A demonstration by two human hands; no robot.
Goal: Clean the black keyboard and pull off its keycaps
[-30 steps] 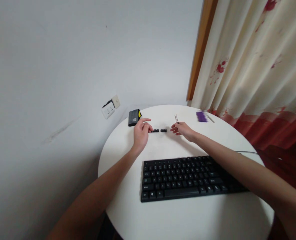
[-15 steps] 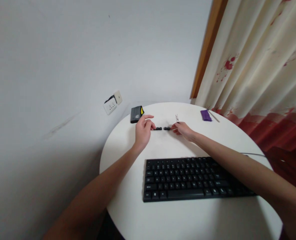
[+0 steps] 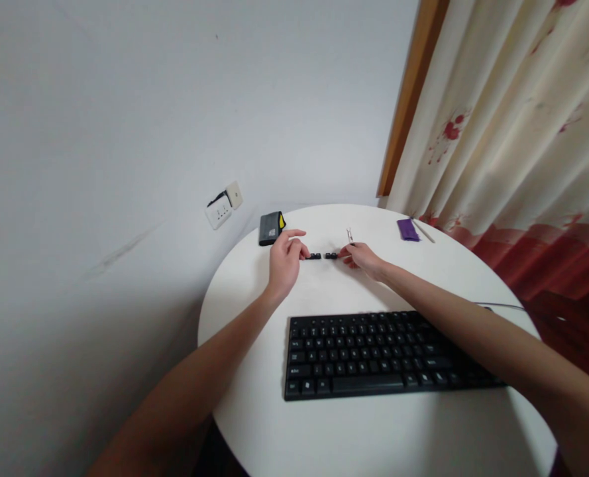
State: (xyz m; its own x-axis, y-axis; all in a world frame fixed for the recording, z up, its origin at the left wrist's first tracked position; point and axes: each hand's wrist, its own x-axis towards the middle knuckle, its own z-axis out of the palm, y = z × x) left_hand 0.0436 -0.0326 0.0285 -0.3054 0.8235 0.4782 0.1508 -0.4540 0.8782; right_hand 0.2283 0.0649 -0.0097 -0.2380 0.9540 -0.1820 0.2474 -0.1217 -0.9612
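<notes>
Two short groups of small black keycaps, left group (image 3: 315,256) and right group (image 3: 330,256), lie in a line on the white round table (image 3: 254,424), a narrow gap between them. My left hand (image 3: 287,257) has its thumb and bent fingers closed at the left end of the left group, its index finger stretched out above. At the right end of the other group, the fingertips of my right hand (image 3: 362,260) touch the keycaps. A thin, light metal tool (image 3: 350,234) sticks up from its closed fingers; the tool's lower part is hidden.
A black keyboard (image 3: 368,384) lies in front, partly under my right forearm. Behind my left hand sits a dark grey case (image 3: 269,229) with a yellow patch. A purple cloth piece (image 3: 407,230) and a pale stick (image 3: 425,231) lie back right. The wall (image 3: 150,132) borders the table.
The whole view has shifted very slightly. Both hands and the keycaps keep nearly the same places; I see no clear movement between them.
</notes>
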